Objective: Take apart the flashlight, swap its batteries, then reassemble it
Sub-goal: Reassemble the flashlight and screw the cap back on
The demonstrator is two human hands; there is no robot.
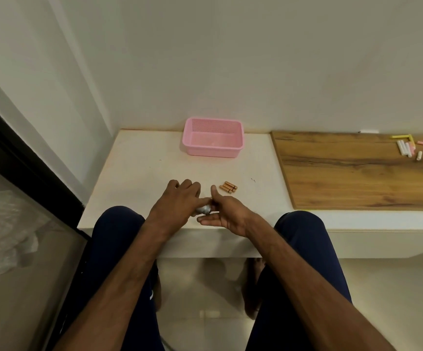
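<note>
Table (134, 173) front edge: both hands (180, 201) hold flashlight (203, 209).

A small silver flashlight (203, 209) is held just above the near edge of the pale counter (134, 173), mostly hidden between two hands, so that only a rounded, shiny metallic part is seen. Four copper-coloured batteries (228, 186) are laid side by side, touching, on the counter just beyond and to the right of the flashlight, angled diagonally.
</note>
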